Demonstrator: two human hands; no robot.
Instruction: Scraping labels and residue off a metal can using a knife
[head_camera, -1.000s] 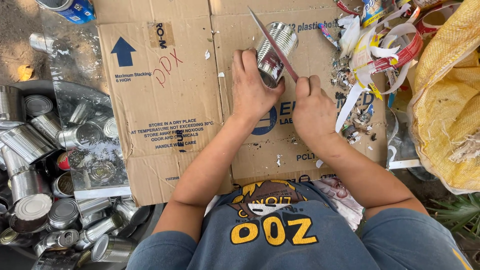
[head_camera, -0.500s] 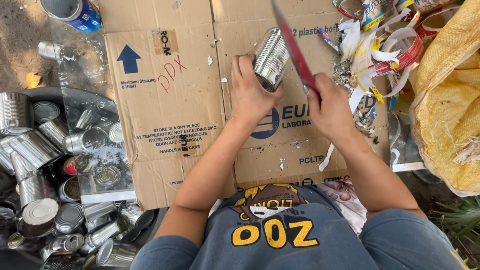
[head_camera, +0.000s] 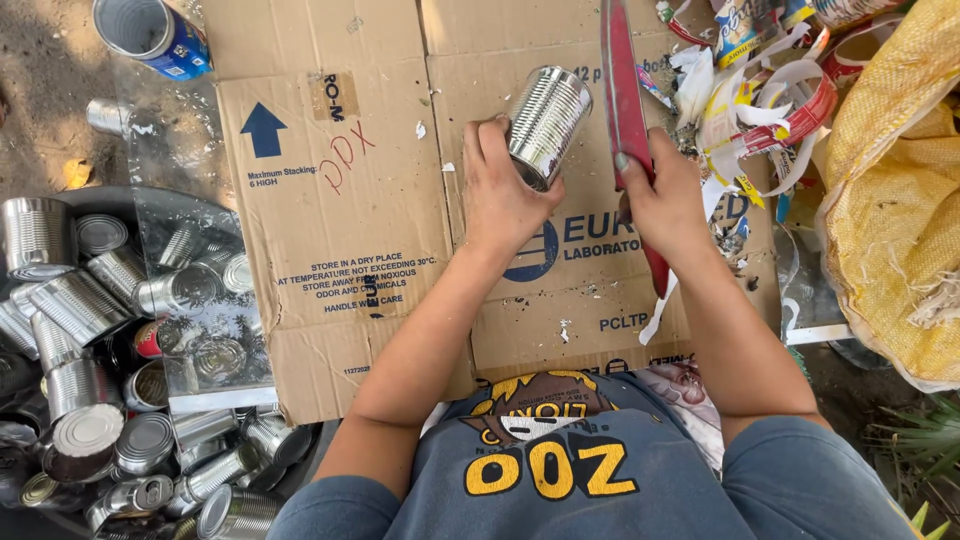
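Two hands busy: left hand (head_camera: 505, 200) fingers clamped round bare tin can (head_camera: 547, 125), steadying it; right hand (head_camera: 665, 200) fingers clamped on red-handled knife (head_camera: 625, 95), blade raised just beside can.

Shiny ribbed metal on the can (head_camera: 546, 124) between the left fingers (head_camera: 492, 150). Matt brown cardboard (head_camera: 340, 230) beneath (creased, scuffed). Glossy red blade (head_camera: 622, 90) above the right fingers (head_camera: 640, 170).

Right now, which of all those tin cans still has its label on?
The open can at the top left, beyond the cardboard: it wears a blue label, while the can in the left hand is bare ribbed metal.
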